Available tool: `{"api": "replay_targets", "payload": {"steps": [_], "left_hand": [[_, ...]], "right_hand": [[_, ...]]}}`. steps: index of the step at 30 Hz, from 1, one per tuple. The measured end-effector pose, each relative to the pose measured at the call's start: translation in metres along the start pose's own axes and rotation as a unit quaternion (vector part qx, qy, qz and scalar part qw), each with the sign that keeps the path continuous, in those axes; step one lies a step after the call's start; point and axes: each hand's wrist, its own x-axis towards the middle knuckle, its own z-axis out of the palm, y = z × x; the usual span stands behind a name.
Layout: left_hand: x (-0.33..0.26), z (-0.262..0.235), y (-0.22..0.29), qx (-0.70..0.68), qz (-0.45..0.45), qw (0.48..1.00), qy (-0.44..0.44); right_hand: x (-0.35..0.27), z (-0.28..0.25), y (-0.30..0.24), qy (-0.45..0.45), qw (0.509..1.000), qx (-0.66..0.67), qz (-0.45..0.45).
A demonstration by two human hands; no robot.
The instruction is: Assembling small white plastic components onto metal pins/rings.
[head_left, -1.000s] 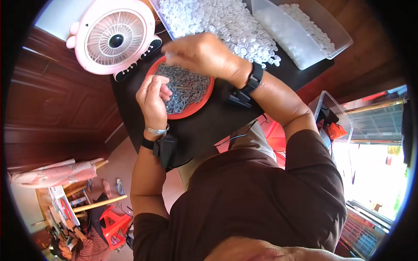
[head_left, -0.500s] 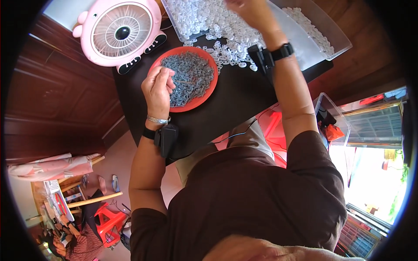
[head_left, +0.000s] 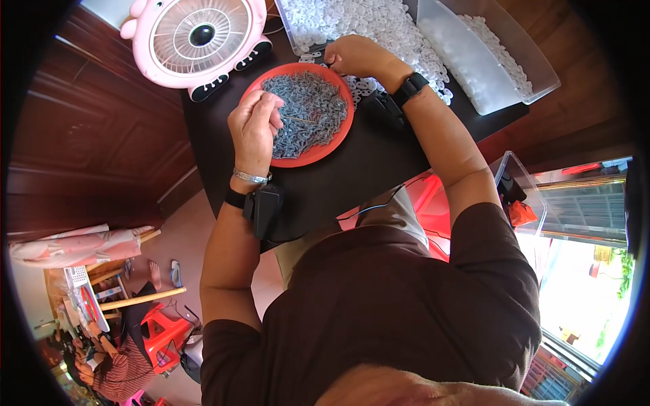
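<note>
My left hand (head_left: 256, 128) is over the left side of an orange-red plate (head_left: 292, 162), its fingers pinched together. A thin straight rod (head_left: 298, 120) extends from them to the right across the plate; its exact kind is too small to tell. Small grey-blue twisted pieces (head_left: 315, 101) fill the plate in a heap. Just beyond the plate's far right rim is my right hand (head_left: 359, 55), with fingers curled in over the near edge of a pile of small white plastic pieces with holes (head_left: 386, 27). Anything in those fingertips is too small to make out.
A pink animal-shaped fan (head_left: 162, 68) stands at the far left of the dark table (head_left: 352, 176). To the far right is a translucent bin (head_left: 487, 88) with white pieces. Another person (head_left: 125, 369) sits at the lower left, near a red stool (head_left: 162, 338).
My right hand has come back toward me and left, from the far white pieces to beside the plate's rim. My left hand keeps its pinch over the plate. The whole view has shifted slightly.
</note>
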Motion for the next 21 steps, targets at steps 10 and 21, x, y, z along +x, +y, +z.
{"api": "replay_targets", "payload": {"steps": [10, 21], "left_hand": [[0.001, 0.002, -0.002, 0.033, -0.017, 0.999, -0.001], [-0.001, 0.005, 0.001, 0.033, -0.004, 0.999, -0.018]], "right_hand": [[0.003, 0.003, -0.002, -0.027, 0.998, -0.037, 0.035], [-0.012, -0.013, -0.016, 0.118, 0.967, 0.224, -0.02]]}}
